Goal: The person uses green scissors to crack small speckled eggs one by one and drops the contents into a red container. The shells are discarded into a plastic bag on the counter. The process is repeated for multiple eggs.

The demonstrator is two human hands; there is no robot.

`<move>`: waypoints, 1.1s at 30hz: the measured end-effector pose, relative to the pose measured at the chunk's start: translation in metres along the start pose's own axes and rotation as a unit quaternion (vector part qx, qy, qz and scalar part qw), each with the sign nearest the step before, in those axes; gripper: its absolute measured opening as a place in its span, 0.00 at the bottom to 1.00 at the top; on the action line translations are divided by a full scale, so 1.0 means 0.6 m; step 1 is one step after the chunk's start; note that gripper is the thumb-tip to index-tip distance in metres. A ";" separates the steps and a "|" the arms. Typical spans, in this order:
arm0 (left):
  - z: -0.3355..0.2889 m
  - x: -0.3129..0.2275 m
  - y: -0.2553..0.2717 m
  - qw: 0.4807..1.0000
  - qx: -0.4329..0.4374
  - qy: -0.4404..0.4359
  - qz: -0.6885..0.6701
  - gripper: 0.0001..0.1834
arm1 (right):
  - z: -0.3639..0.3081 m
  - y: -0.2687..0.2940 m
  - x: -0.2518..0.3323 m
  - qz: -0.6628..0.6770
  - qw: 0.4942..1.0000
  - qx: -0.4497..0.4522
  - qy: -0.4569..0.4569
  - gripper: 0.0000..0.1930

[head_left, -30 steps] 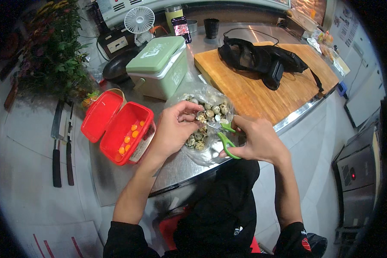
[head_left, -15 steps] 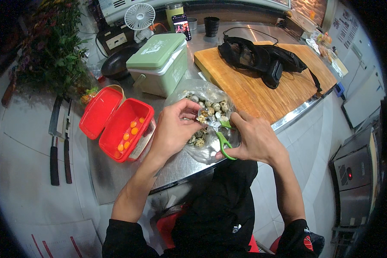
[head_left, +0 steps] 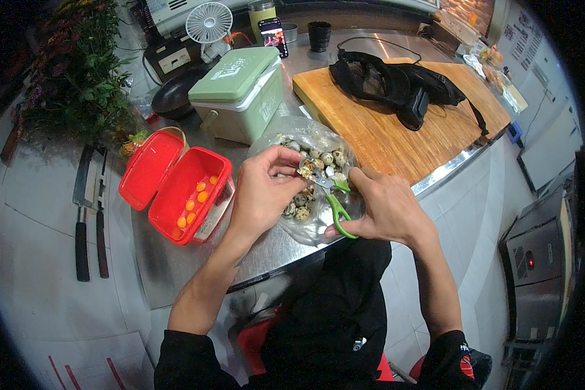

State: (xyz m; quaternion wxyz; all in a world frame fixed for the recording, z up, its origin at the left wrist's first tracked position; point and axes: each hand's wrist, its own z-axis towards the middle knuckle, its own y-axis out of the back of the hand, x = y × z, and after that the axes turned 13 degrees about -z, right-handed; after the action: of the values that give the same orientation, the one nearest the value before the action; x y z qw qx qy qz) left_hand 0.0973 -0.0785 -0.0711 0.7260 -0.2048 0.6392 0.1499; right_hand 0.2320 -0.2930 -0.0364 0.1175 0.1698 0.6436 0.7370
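My left hand pinches a speckled quail egg between thumb and fingers. In my right hand are green-handled scissors, with fingers in the loops. Their blades reach to the egg in my left hand; whether the shell is cut I cannot tell. Below both hands lies a clear plastic bag spread around several speckled quail eggs. To the left stands an open red container, its lid folded back. Several orange yolks lie inside it.
A green and white cooler box stands behind the bag. On the right, a thick wooden board bears a black bag with straps. A phone, a small fan and a black cup stand at the back.
My hands stay in nearly the same place. The scissors have shifted slightly at the egg, and the view has moved a little.
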 end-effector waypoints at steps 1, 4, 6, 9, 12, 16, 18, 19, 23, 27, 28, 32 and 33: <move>0.000 0.000 0.000 1.000 -0.002 0.001 -0.012 0.19 | 0.000 -0.001 0.001 -0.002 1.000 -0.003 0.002 0.46; 0.000 0.002 -0.003 0.999 -0.013 -0.030 -0.026 0.17 | 0.001 -0.001 0.000 0.003 1.000 -0.007 0.001 0.46; -0.001 0.002 -0.004 0.999 -0.012 -0.031 -0.019 0.17 | 0.000 -0.001 0.000 0.005 1.000 -0.006 0.006 0.46; -0.003 -0.001 -0.006 0.999 -0.014 -0.036 -0.007 0.17 | -0.002 0.000 0.000 0.003 1.000 -0.013 0.010 0.46; -0.005 -0.003 -0.007 0.999 -0.017 -0.049 0.006 0.17 | -0.002 0.000 0.003 0.000 1.000 -0.011 0.008 0.46; -0.004 -0.004 -0.004 0.999 -0.022 -0.047 0.008 0.17 | 0.000 -0.001 0.004 -0.005 1.000 -0.009 0.005 0.46; -0.003 -0.002 -0.003 0.999 -0.020 -0.040 0.014 0.17 | -0.002 -0.003 0.002 0.003 1.000 -0.010 0.003 0.45; -0.002 0.000 -0.003 0.999 -0.018 -0.041 0.011 0.17 | -0.003 -0.003 0.000 0.009 1.000 -0.012 0.004 0.45; 0.001 0.004 -0.003 0.998 -0.009 -0.058 0.004 0.17 | -0.002 -0.007 -0.010 0.023 0.999 -0.027 0.014 0.43; 0.002 0.005 -0.003 0.998 0.001 -0.066 0.016 0.17 | -0.004 -0.009 -0.022 0.045 0.999 -0.016 0.008 0.40; 0.002 0.006 -0.002 0.997 0.002 -0.069 0.019 0.18 | -0.004 -0.009 -0.024 0.050 0.999 -0.008 0.003 0.39; 0.006 0.010 0.001 0.997 0.005 -0.067 0.028 0.18 | -0.004 -0.014 -0.029 0.055 0.998 -0.032 0.017 0.36; 0.007 0.011 0.001 0.997 0.006 -0.074 0.035 0.19 | -0.003 -0.016 -0.030 0.057 0.997 -0.044 0.022 0.36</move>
State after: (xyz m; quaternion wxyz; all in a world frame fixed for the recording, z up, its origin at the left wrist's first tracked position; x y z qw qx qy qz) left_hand 0.1013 -0.0762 -0.0774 0.7669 -0.1663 0.5911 0.1867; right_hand 0.2471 -0.3004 -0.0479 0.0690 0.1848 0.6019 0.7738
